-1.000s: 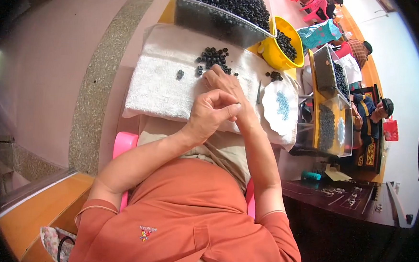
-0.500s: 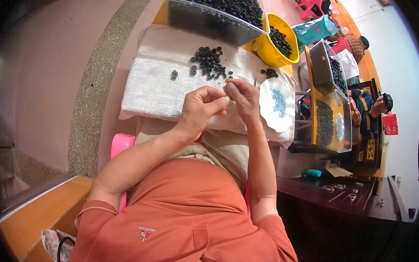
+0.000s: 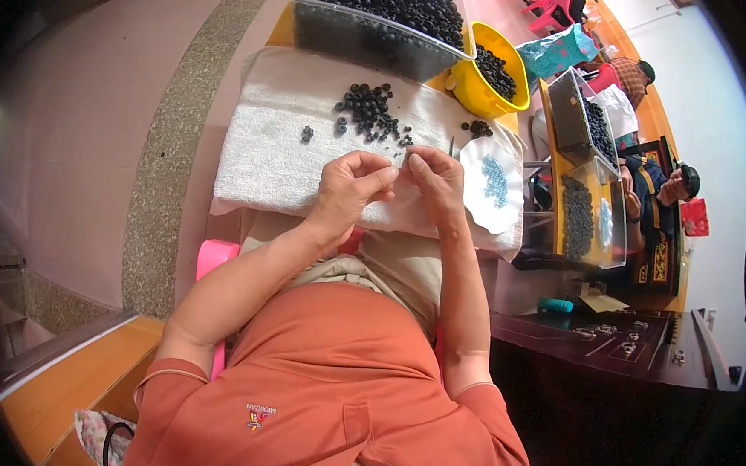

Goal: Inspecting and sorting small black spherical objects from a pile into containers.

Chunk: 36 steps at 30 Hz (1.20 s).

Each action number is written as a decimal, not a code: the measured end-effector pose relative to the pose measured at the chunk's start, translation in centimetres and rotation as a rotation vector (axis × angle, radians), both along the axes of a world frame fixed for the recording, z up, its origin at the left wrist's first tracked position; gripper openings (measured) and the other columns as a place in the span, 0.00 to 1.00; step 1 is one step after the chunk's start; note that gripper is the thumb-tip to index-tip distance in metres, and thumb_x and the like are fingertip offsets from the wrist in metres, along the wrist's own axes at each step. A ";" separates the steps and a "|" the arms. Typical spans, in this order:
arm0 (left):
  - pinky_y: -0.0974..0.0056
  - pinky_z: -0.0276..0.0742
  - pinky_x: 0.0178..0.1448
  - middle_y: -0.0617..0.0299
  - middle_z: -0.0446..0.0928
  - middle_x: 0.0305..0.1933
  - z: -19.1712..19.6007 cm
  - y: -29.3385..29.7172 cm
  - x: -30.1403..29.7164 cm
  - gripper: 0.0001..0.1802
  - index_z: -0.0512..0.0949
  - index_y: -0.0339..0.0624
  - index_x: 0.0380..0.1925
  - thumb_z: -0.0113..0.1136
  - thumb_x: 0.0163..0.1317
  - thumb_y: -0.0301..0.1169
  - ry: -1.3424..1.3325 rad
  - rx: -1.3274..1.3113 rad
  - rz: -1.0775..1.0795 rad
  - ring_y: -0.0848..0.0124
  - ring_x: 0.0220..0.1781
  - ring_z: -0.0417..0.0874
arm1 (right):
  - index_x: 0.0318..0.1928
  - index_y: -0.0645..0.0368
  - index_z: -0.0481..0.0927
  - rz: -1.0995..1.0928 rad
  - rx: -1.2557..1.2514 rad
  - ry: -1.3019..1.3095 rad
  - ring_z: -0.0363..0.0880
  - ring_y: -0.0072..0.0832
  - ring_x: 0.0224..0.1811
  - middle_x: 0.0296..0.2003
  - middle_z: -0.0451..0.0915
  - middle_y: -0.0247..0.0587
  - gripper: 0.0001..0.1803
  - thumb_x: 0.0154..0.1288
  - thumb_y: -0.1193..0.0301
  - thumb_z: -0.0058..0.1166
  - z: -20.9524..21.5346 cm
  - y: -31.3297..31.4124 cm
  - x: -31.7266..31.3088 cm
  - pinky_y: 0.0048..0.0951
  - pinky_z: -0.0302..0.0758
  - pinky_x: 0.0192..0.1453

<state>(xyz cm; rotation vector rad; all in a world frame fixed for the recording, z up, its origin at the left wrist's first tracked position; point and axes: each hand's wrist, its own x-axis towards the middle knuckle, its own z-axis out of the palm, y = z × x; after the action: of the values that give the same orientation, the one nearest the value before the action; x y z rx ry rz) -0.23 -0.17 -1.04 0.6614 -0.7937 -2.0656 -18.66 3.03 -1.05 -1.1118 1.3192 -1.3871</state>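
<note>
Over a white towel (image 3: 266, 171), both my hands are pinched, thumb against fingers. My left hand (image 3: 347, 190) points toward the right one, with a narrow gap between their fingertips. Anything in its pinch is too small to make out. My right hand (image 3: 437, 186) is pinched just below a loose pile of small black ring-shaped parts (image 3: 366, 109); what its fingertips hold cannot be made out. A small black cluster (image 3: 307, 133) lies apart, left of the pile. Beside my right hand sits a white scalloped plate (image 3: 475, 207) with tiny pale-blue pieces (image 3: 495, 182) on it.
Beyond the towel stand a clear bin (image 3: 376, 45) of black parts and a yellow bucket (image 3: 463, 89) with more. Several black parts (image 3: 477, 129) lie near the plate. To the right, another table holds clear bins (image 3: 576, 215), and a person (image 3: 645, 186) sits behind it.
My hands have drawn slightly apart at the fingertips, the left shifting a little left. A small black cluster by the pile, partly covered before, now shows above my right fingertips.
</note>
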 end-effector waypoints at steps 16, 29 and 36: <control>0.71 0.81 0.41 0.65 0.80 0.34 -0.3 -0.3 0.0 0.07 0.79 0.39 0.39 0.65 0.62 0.27 -0.045 -0.002 -0.035 0.78 0.34 0.80 | 0.45 0.66 0.82 0.028 0.019 -0.171 0.81 0.22 0.37 0.37 0.83 0.37 0.09 0.68 0.74 0.58 -0.8 0.4 0.0 0.24 0.80 0.45; 0.73 0.80 0.40 0.66 0.80 0.34 -0.5 -0.5 0.0 0.07 0.79 0.40 0.39 0.65 0.62 0.27 -0.064 0.002 -0.043 0.78 0.33 0.80 | 0.43 0.65 0.82 0.017 0.087 -0.292 0.84 0.27 0.40 0.39 0.84 0.40 0.08 0.63 0.81 0.60 -0.4 0.8 0.1 0.30 0.84 0.49; 0.73 0.81 0.41 0.66 0.80 0.34 -0.7 -0.5 0.0 0.07 0.79 0.40 0.39 0.65 0.62 0.27 -0.083 -0.004 -0.046 0.79 0.33 0.80 | 0.44 0.65 0.82 0.043 0.074 -0.232 0.84 0.25 0.40 0.39 0.84 0.40 0.09 0.62 0.82 0.60 -0.9 0.8 -0.4 0.28 0.83 0.48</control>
<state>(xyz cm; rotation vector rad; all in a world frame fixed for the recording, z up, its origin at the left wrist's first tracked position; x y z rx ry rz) -0.27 -0.69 -1.77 0.7372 -0.8669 -2.0883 -19.01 3.81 -1.96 -0.8948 1.1631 -1.3790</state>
